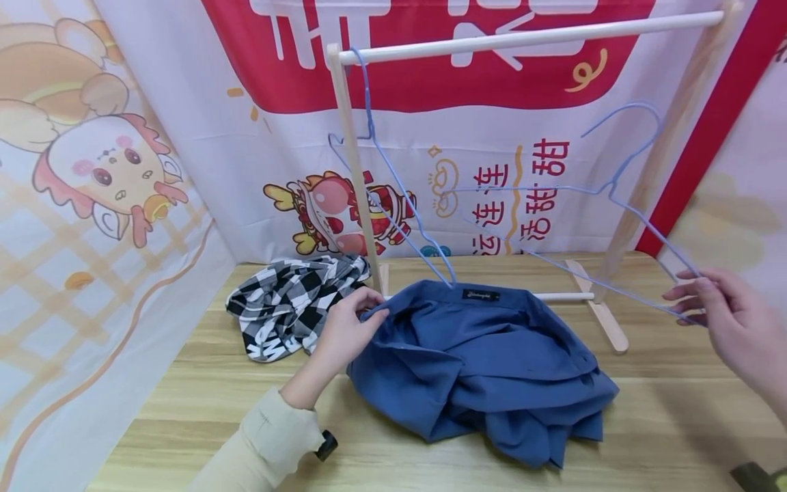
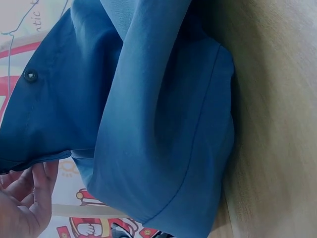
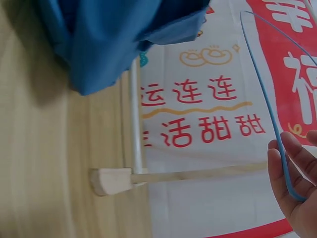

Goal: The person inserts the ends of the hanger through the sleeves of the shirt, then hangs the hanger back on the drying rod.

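A crumpled blue shirt [image 1: 492, 369] with a dark label at its collar sits on the wooden table. The left hand [image 1: 353, 324] pinches the left side of its collar between thumb and fingers; the left wrist view shows that hand [image 2: 29, 198] at the shirt's edge, near a button [image 2: 30, 75]. Off to the right, the right hand [image 1: 734, 314] holds one end of a blue wire hanger [image 1: 658, 232], whose hook points up. In the right wrist view the fingers [image 3: 292, 148] curl round the hanger's bent end [image 3: 287, 181]. Hanger and shirt look apart.
Behind the shirt stands a clothes rack with a white top bar [image 1: 541, 37] and wooden posts. A second blue hanger [image 1: 399, 184] hangs at the bar's left end. A black-and-white checked garment [image 1: 289, 301] lies by the left post. Printed cloth backs the table.
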Action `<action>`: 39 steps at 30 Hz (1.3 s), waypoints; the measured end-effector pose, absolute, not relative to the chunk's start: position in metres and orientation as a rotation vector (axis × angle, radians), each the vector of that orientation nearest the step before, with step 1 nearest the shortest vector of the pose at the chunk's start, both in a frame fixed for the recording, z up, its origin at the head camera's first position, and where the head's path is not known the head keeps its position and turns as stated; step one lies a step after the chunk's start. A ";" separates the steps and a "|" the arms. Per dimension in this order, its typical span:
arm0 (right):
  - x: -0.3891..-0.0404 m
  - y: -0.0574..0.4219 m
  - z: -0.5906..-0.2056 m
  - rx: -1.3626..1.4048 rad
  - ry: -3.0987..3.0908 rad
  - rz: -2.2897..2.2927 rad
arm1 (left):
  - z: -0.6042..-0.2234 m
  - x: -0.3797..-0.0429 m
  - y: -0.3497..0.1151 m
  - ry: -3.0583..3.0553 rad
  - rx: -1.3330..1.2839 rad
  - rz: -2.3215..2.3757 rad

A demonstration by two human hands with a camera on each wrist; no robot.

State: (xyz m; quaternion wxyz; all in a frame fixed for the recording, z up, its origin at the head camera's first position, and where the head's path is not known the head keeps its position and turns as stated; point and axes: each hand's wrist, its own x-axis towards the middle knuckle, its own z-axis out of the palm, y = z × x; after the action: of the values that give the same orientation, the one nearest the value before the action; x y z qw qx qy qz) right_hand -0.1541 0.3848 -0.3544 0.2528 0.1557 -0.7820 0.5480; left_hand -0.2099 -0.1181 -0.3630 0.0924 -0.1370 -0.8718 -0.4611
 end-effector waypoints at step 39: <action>-0.129 0.348 -0.379 0.447 -2.351 1.212 | -0.369 -0.220 -0.121 -2.376 -0.221 -1.624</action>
State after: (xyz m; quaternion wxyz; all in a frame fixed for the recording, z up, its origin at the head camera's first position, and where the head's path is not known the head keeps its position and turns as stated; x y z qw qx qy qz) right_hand -0.1287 0.3480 -0.3790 0.2273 0.1622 -0.8534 0.4401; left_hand -0.2200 -0.1211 -0.3689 0.1270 -0.0761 -0.8165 -0.5581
